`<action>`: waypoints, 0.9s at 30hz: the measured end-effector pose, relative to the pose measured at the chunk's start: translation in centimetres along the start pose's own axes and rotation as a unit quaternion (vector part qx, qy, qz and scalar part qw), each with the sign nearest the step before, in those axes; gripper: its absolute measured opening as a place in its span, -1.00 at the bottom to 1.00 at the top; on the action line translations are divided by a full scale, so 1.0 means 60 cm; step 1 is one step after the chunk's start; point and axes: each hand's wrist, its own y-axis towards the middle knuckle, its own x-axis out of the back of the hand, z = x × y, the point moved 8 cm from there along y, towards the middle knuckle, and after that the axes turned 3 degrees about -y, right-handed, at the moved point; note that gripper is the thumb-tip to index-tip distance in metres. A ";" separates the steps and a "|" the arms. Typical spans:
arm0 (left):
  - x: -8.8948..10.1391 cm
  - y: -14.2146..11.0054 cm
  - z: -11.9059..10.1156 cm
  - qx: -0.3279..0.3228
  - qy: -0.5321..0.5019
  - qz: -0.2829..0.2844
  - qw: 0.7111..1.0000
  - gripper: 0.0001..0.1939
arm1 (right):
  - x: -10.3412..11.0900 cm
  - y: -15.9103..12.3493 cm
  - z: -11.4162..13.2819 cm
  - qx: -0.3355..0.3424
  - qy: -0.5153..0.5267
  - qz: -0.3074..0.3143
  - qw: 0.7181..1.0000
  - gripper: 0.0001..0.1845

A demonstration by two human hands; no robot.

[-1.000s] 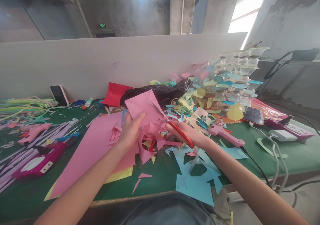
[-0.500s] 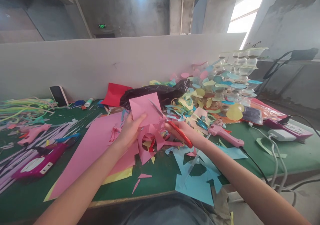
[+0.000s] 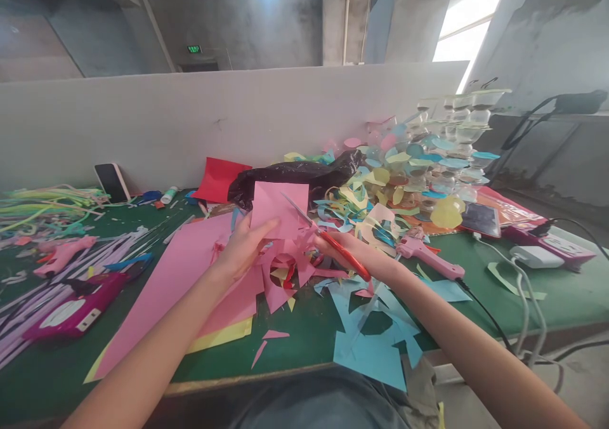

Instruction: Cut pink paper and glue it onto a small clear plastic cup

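Observation:
My left hand (image 3: 245, 246) pinches a piece of pink paper (image 3: 279, 208) and holds it upright above the green table (image 3: 304, 334). My right hand (image 3: 354, 257) grips red-handled scissors (image 3: 333, 242). Their blades point up and left into the right edge of the pink piece. Below the hands lie pink offcuts (image 3: 280, 283) and a large pink sheet (image 3: 176, 283).
Blue paper scraps (image 3: 375, 346) lie near the front edge. A pink glue gun (image 3: 425, 256) with a cord sits to the right, beside a power strip (image 3: 552, 245). Also here: a black bag (image 3: 295, 176), a red sheet (image 3: 219, 178), stacked clear cups (image 3: 451, 143), a phone (image 3: 112, 181), and paper strips (image 3: 52, 226) at the left.
The pink piece has turned in my left hand, its top edge now lying flatter. The scissors have stayed at its right edge, shifting slightly.

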 end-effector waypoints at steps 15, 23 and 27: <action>-0.004 -0.001 -0.020 -0.013 -0.060 -0.010 0.998 -0.67 | 0.003 -0.002 0.004 -0.020 -0.009 -0.002 1.000 -0.40; -0.007 -0.004 -0.015 0.019 -0.020 0.023 0.999 -0.65 | 0.005 -0.002 0.010 0.042 -0.016 0.004 0.999 -0.50; -0.006 0.000 -0.013 0.013 -0.026 0.039 0.999 -0.67 | 0.004 0.001 -0.007 -0.006 -0.019 -0.001 1.000 -0.44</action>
